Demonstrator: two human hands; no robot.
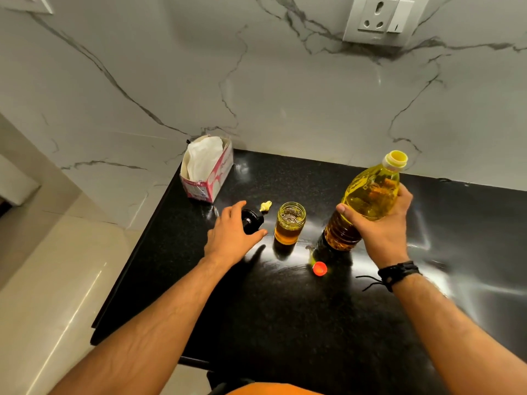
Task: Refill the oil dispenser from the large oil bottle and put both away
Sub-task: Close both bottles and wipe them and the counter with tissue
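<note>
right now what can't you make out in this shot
- Black dispenser lid, head view: partly covered by the left hand, so its spout cannot be seen.
- Large oil bottle: label area hidden under the right hand.
- Print on the pink box: too small to read.
- Small yellow scrap beside the lid: too small to identify.
</note>
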